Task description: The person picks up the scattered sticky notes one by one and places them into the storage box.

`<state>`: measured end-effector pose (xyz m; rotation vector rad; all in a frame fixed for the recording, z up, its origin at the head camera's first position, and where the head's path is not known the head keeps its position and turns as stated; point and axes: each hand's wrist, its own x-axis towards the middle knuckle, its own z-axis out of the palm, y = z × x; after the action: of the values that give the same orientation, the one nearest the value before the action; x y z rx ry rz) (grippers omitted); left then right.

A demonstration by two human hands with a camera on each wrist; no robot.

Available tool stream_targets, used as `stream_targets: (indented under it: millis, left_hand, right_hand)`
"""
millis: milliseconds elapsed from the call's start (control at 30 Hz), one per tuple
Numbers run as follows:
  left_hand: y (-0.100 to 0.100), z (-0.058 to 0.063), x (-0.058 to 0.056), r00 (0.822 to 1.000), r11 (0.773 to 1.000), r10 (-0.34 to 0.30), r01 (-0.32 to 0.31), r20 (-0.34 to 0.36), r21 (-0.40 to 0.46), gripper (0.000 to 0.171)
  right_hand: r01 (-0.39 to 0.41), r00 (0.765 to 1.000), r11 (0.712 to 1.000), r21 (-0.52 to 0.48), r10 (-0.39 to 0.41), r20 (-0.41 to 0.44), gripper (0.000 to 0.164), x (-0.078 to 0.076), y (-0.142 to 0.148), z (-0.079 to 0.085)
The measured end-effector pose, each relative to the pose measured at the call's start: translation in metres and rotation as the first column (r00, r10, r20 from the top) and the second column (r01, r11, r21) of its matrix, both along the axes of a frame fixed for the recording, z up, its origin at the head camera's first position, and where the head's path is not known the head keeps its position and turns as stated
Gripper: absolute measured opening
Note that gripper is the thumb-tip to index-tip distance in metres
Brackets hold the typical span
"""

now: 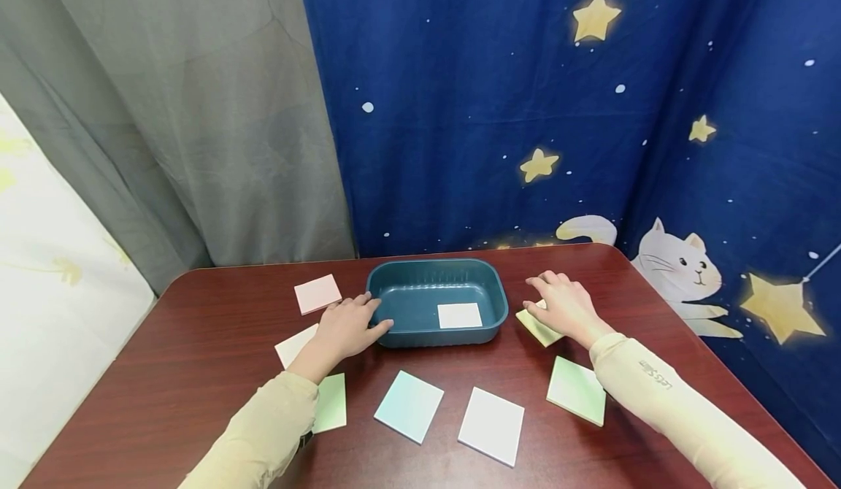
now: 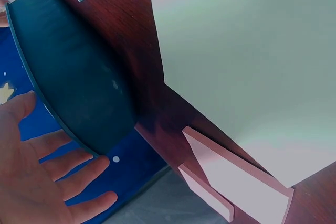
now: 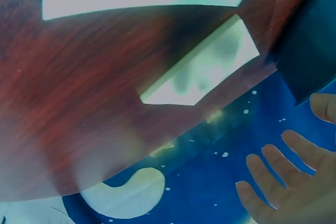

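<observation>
A dark teal plastic basin (image 1: 436, 338) stands near the table's far edge, with a white rectangle (image 1: 460, 315) showing inside its front part. At the basin's left end is my left hand (image 1: 348, 327), fingers spread; in the left wrist view its fingertips lie at the basin's rim (image 2: 58, 119), and contact is hard to tell. My right hand (image 1: 565, 305) hovers above a pale yellow sticky-note pad (image 1: 540, 333), partly hiding it. The right wrist view shows that hand's fingers (image 3: 283, 166) loosely extended with nothing held.
Left of the basin lie a pink pad (image 1: 318, 293) and a paler pad (image 1: 294, 344) partly behind the left hand. Nearer are a green pad (image 1: 333, 403), a light blue pad (image 1: 409, 406), a whitish pad (image 1: 491, 426) and another green pad (image 1: 577, 391). Curtains (image 1: 460, 109) hang behind the table.
</observation>
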<state>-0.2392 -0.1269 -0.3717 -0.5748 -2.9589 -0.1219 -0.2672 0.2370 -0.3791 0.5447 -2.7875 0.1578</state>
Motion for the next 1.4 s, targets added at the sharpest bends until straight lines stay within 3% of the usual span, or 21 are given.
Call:
stream_targets:
  millis: [467,900,1100,1400]
  left_hand:
    - [0.000,0.000,0.000,1.000,1.000,0.005,-0.005,0.007,0.010,0.054]
    - [0.001,0.001,0.001,1.000,1.000,0.007,-0.007,0.015,0.006,0.055]
    - [0.001,0.002,0.002,1.000,1.000,0.003,-0.003,0.010,0.007,0.055]
    - [0.000,0.002,0.002,1.000,1.000,-0.001,0.001,0.002,0.011,0.054]
  right_hand:
    - [0.071,0.988,0.997,0.024,-0.073,0.137,0.057,-0.003,0.011,-0.024]
    - [0.157,0.935,0.988,0.011,-0.152,0.320,0.086,-0.004,0.011,-0.038]
    - [0.169,0.924,0.986,0.003,-0.160,0.347,0.087,-0.004,0.012,-0.043]
    - [0.163,0.933,0.987,0.001,-0.155,0.325,0.080,-0.005,0.012,-0.045]
